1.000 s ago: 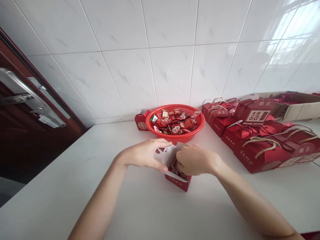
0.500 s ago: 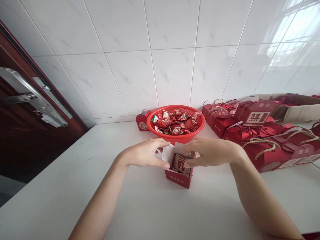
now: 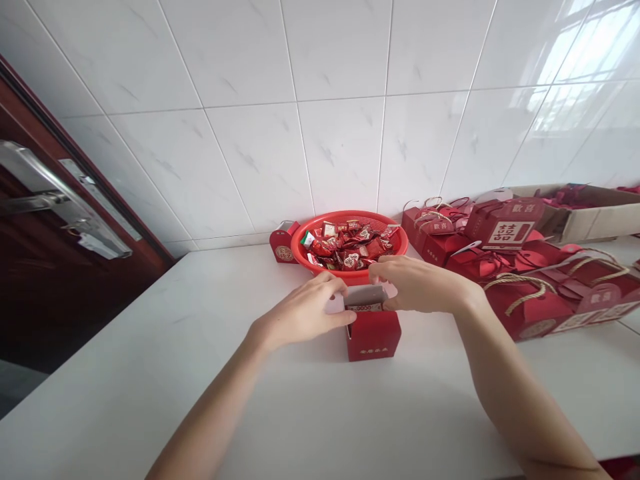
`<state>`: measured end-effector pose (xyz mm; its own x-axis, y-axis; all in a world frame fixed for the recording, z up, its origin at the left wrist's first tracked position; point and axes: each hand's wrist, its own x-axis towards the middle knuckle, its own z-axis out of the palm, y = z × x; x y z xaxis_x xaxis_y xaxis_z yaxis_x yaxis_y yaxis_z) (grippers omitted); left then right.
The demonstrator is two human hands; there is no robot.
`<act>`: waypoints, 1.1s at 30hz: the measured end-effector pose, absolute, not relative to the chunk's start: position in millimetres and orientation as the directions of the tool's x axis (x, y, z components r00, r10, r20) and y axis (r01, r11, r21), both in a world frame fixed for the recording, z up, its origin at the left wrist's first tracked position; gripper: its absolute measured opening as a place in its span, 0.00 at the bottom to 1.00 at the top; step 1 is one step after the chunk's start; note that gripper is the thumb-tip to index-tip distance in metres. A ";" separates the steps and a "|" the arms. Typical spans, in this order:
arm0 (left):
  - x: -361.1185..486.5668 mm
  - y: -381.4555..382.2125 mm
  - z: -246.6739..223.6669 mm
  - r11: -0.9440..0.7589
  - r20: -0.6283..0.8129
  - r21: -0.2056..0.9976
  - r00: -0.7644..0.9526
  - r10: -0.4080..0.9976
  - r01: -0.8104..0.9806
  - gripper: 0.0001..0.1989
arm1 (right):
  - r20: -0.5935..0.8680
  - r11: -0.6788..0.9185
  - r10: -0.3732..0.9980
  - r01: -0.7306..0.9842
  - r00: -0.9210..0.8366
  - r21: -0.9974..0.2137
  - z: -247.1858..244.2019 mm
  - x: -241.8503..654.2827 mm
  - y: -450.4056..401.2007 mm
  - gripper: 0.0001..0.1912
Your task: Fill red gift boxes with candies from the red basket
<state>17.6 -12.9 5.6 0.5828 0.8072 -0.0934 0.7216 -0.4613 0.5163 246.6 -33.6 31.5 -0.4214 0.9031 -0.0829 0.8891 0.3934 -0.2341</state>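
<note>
A small red paper gift box [image 3: 374, 337] with gold characters on its front stands upright on the white counter. Its top is open, and a packet with red and white print [image 3: 367, 308] shows inside, mostly hidden by the front wall. My left hand [image 3: 313, 307] grips the pale side flap on the left, thumb by the front corner. On the right, my right hand [image 3: 423, 285] pinches the other side flap with curled fingers. Just behind the box, a red plastic basket [image 3: 320, 268] holds many wrapped candies [image 3: 353, 247].
Several filled red gift boxes [image 3: 515, 230] with cord handles crowd the right side. Behind them lies a cardboard carton [image 3: 595, 223]. Another small red box [image 3: 283, 247] stands left of the basket. A tiled wall [image 3: 345, 147] backs the counter [image 3: 200, 360]; a door [image 3: 75, 233] is at left.
The gift box has turned so its front faces me squarely, and its contents show less. My hands have closed in on its side flaps. The view has shifted slightly.
</note>
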 end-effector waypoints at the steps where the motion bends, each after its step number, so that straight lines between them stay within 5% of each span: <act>1: 21.8 -14.9 3.4 -0.462 -0.072 0.522 0.576 0.814 0.717 0.21 | -0.090 0.393 0.903 0.891 -0.421 -0.226 31.6 246.2 -33.3 0.07; 5: 35.1 -19.1 -5.5 -0.474 0.016 0.530 0.550 0.835 0.703 0.28 | -0.102 0.396 0.899 0.890 -0.426 -0.226 34.1 245.2 -32.7 0.06; 10: 41.6 -18.4 -12.0 -0.521 0.020 0.508 0.595 0.803 0.686 0.17 | -0.188 0.334 0.904 0.909 -0.384 -0.249 35.7 248.9 -30.3 0.08; 18: 52.7 -25.7 -14.9 -0.571 -0.037 0.325 0.614 0.789 0.754 0.23 | -0.228 0.354 0.874 0.884 -0.429 -0.307 34.2 253.6 -26.8 0.07; 23: 54.3 -26.3 -19.6 -0.556 -0.086 0.378 0.627 0.775 0.740 0.28 | -0.250 0.365 0.849 0.860 -0.465 -0.357 40.1 249.7 -29.4 0.08; 33: 45.2 -22.6 -13.3 -0.521 -0.225 0.429 0.645 0.730 0.738 0.33 | -0.343 0.387 0.816 0.880 -0.466 -0.276 26.6 240.6 -18.7 0.03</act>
<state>45.2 -22.6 -13.3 0.6454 0.7301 -0.2246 0.7383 -0.5209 0.4285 240.6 -18.7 26.6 -0.4661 0.8157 -0.3425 0.8799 0.3868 -0.2762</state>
